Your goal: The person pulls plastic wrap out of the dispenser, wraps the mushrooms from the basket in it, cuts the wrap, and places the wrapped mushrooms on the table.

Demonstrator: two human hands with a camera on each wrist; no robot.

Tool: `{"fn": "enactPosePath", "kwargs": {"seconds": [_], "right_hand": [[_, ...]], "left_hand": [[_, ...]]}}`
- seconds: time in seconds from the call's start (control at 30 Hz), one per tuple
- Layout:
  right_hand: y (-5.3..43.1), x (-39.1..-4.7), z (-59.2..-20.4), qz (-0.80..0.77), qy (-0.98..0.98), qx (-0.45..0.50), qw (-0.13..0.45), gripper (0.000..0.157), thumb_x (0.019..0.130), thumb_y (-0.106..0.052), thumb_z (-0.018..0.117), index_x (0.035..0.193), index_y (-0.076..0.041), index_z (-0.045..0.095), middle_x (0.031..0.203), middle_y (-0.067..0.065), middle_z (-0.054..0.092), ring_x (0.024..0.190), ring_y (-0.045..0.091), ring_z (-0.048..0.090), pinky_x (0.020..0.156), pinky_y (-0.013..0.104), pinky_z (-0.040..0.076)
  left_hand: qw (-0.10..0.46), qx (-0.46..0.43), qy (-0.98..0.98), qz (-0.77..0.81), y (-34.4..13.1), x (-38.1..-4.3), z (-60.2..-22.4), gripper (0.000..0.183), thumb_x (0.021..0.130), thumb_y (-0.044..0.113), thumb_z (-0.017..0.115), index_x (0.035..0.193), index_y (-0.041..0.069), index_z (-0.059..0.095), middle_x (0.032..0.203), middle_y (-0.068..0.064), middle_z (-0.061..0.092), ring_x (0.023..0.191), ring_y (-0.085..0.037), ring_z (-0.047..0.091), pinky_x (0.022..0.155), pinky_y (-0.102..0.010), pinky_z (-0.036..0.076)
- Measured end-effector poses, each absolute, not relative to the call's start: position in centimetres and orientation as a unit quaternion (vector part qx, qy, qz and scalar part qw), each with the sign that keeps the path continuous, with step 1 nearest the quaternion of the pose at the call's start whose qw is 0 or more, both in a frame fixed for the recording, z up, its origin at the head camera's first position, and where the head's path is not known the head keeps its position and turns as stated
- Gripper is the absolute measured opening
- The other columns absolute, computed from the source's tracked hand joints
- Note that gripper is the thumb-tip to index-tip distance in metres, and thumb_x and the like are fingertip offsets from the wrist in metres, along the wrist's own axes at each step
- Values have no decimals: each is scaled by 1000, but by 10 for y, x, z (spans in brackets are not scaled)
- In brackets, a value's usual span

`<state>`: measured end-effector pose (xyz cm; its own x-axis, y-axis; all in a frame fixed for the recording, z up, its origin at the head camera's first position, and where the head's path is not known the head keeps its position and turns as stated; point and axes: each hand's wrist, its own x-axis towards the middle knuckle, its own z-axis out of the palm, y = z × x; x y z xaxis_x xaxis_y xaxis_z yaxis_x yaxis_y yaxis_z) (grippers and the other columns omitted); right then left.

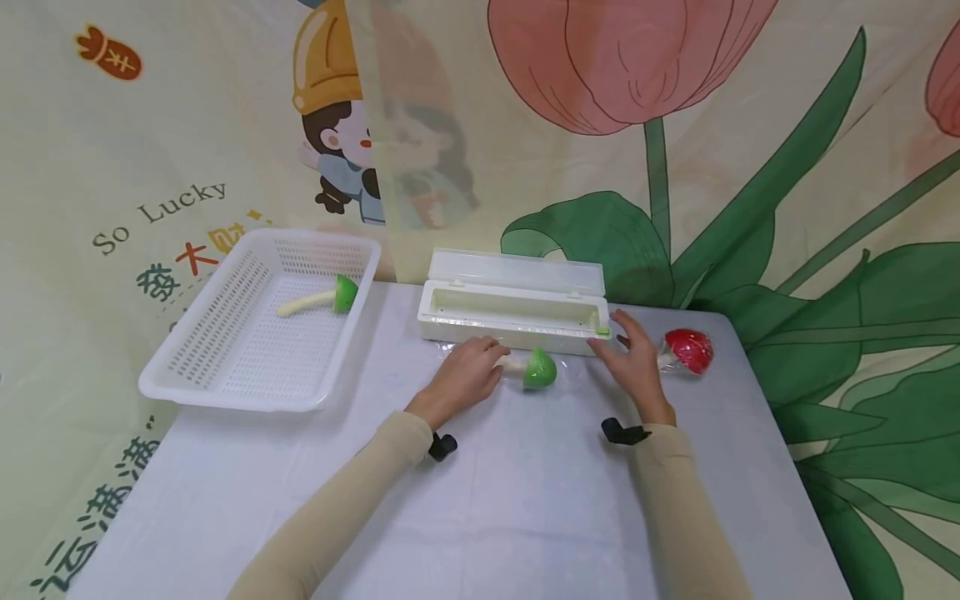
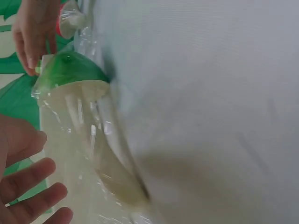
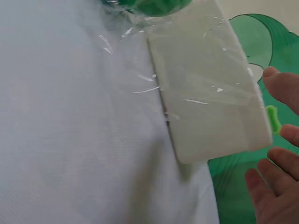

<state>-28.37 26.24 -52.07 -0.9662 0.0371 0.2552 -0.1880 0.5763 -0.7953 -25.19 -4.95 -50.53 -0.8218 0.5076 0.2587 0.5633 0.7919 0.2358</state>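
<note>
A long white box (image 1: 517, 321) stands with its translucent lid (image 1: 517, 268) raised and a small green latch (image 1: 603, 331) at its right front. Before it lies a green-capped toy mushroom (image 1: 539, 369) in clear plastic wrap, its pale stem (image 2: 93, 135) pointing left. My left hand (image 1: 467, 375) is over the stem end in the head view; the left wrist view shows its fingers (image 2: 35, 186) apart, beside the wrapped stem. At the box's right end my right hand (image 1: 633, 362) has its fingers spread, thumb (image 3: 280, 86) right at the box's edge near the latch.
To the right lies a red-capped mushroom (image 1: 687, 351) in clear wrap. A white perforated basket (image 1: 243, 406) at the left holds another green-capped mushroom (image 1: 344, 294). A printed cloth (image 1: 450, 167) hangs behind the white-covered table (image 1: 510, 517).
</note>
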Motion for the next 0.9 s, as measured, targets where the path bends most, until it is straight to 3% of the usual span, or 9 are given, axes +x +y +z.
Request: {"fn": "enactPosePath", "kwargs": {"seconds": [0.33, 0.57, 0.9], "right_hand": [[259, -286, -537, 527, -839, 51, 129, 66, 92, -18, 79, 149, 1, 50, 159, 20, 44, 146, 36, 44, 115, 45, 43], [257, -290, -543, 533, -835, 27, 131, 65, 91, -20, 80, 148, -4, 52, 157, 17, 48, 140, 37, 52, 106, 36, 48], [260, -290, -548, 537, -824, 37, 174, 57, 89, -14, 81, 141, -2, 60, 150, 17, 56, 131, 37, 60, 95, 16, 51]], "left_hand": [[69, -318, -931, -165, -15, -269, -471, 31, 100, 16, 63, 130, 11, 69, 128, -6, 69, 117, -25, 66, 98, -39, 54], [33, -339, -925, -169, 15, -292, -455, 32, 102, 22, 62, 132, 12, 68, 131, -5, 69, 121, -22, 65, 101, -36, 54], [8, -340, -919, -198, 61, -321, -457, 34, 101, 25, 64, 132, 10, 67, 124, -3, 71, 113, -15, 66, 97, -28, 53]]}}
